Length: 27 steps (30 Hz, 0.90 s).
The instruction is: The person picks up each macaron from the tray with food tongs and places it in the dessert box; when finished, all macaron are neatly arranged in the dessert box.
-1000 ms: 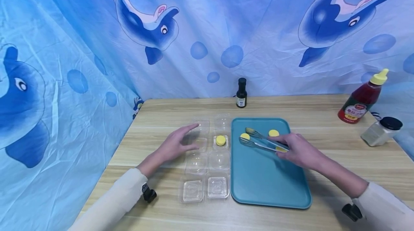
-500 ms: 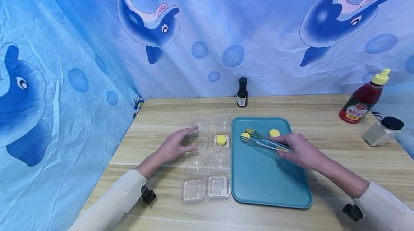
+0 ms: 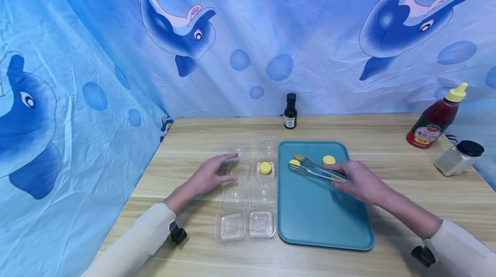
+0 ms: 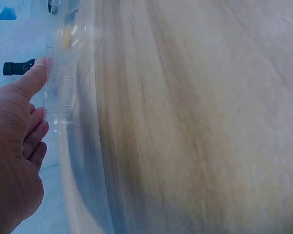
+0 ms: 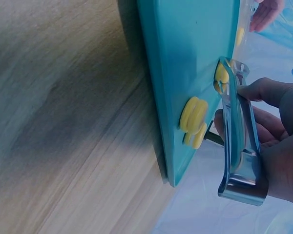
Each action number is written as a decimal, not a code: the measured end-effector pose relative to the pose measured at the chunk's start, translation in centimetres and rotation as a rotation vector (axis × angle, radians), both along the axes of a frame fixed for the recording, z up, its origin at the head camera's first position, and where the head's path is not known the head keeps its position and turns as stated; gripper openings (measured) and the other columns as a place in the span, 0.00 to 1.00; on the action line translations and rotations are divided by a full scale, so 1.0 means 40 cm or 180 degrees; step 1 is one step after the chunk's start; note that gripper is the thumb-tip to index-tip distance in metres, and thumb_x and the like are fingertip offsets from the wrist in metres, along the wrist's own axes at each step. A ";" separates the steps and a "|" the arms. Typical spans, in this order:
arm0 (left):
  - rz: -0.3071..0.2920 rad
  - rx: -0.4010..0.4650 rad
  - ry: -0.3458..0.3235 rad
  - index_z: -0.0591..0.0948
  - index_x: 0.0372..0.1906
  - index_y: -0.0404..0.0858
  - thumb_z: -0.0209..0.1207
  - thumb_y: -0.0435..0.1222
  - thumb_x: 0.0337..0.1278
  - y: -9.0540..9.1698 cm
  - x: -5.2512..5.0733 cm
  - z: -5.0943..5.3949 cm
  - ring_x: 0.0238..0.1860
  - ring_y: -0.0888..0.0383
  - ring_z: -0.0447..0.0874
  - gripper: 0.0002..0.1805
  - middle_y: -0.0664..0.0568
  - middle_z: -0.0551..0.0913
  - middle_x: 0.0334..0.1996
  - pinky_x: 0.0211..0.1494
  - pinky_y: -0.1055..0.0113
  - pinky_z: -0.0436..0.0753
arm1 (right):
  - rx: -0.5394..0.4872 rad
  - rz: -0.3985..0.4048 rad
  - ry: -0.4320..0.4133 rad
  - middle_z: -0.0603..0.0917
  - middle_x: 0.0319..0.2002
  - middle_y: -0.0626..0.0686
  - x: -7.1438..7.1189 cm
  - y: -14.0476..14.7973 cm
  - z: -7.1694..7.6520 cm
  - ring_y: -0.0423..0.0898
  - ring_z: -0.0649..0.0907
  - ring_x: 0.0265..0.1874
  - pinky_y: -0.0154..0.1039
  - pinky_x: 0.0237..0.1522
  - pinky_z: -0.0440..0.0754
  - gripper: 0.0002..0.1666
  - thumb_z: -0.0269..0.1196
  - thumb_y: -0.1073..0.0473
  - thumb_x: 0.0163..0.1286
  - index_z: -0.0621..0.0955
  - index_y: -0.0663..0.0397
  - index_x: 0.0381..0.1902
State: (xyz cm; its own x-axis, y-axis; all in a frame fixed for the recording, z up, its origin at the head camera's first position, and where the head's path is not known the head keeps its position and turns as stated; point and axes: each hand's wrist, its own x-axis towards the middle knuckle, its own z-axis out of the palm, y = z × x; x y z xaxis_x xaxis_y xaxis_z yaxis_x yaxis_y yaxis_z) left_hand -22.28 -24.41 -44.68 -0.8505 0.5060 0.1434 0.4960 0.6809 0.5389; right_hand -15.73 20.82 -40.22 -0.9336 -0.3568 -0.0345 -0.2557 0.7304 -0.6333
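Head: over the last second the tongs (image 3: 317, 175) have narrowed slightly about the left yellow cookie (image 3: 294, 163) on the teal tray (image 3: 321, 219) — we'd read that as the grip being taken, not proven. That cookie sits left and slightly far of the right hand (image 3: 358, 181), out at the tips. Left hand (image 3: 204, 175), thumb and fingers spread, is just beside the far-left clear box (image 3: 242, 173); the boxed cookie (image 3: 265, 167) is in the one to its right.

Left wrist: nothing held; we can't tell if the thumb touches plastic.

Right wrist: thumb and fingers pinch the tongs, cookie at the tips — we can't tell how firmly.
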 end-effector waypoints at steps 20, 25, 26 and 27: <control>0.0011 -0.0068 0.0001 0.74 0.77 0.41 0.76 0.47 0.60 0.005 0.003 0.004 0.74 0.45 0.73 0.42 0.49 0.77 0.73 0.79 0.46 0.69 | -0.0063 0.0012 0.0098 0.84 0.57 0.70 0.000 0.002 0.016 0.46 0.72 0.19 0.33 0.16 0.71 0.31 0.70 0.71 0.69 0.80 0.66 0.69; -0.0002 -0.0119 0.0009 0.74 0.77 0.42 0.76 0.48 0.59 0.006 -0.001 0.006 0.74 0.46 0.73 0.42 0.49 0.77 0.73 0.79 0.47 0.69 | -0.0088 0.0058 0.0145 0.86 0.55 0.69 -0.007 -0.003 0.028 0.46 0.71 0.18 0.34 0.16 0.70 0.30 0.70 0.72 0.69 0.80 0.67 0.69; -0.0001 -0.0127 0.0026 0.74 0.77 0.42 0.76 0.48 0.59 0.006 -0.002 0.006 0.74 0.45 0.74 0.43 0.49 0.77 0.73 0.79 0.47 0.69 | -0.0093 0.0068 0.0166 0.87 0.53 0.67 -0.008 -0.006 0.031 0.45 0.71 0.18 0.34 0.16 0.71 0.30 0.70 0.72 0.69 0.80 0.67 0.69; 0.0002 -0.0135 0.0030 0.74 0.77 0.42 0.76 0.48 0.59 0.005 -0.003 0.007 0.74 0.45 0.74 0.43 0.49 0.77 0.73 0.79 0.46 0.69 | -0.0091 0.0078 0.0191 0.87 0.52 0.66 -0.010 -0.009 0.034 0.45 0.71 0.18 0.34 0.16 0.70 0.30 0.70 0.72 0.68 0.80 0.67 0.69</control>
State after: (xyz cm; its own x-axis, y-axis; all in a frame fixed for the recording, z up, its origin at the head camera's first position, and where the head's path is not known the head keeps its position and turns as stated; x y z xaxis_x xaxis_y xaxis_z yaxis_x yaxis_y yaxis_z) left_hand -22.41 -24.20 -44.39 -0.8496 0.5113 0.1299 0.5004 0.7033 0.5050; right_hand -16.12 20.48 -38.85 -0.9246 -0.3795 0.0317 -0.3113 0.7054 -0.6368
